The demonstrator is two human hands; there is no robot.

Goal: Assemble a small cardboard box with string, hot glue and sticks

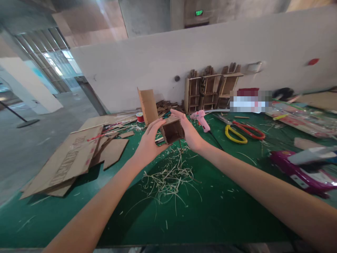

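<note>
Above the green table (pixel 223 218), left hand (pixel 149 140) and right hand (pixel 191 134) curl fingers around a cardboard box (pixel 172 132), seemingly open-ended; even pressure should keep it square.

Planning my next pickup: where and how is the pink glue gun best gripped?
Probably around the handle of the pink glue gun, from the near side: it slants toward the person, offering a narrow grip. Mind the black cord at its end. The right hand is nearest.
</note>
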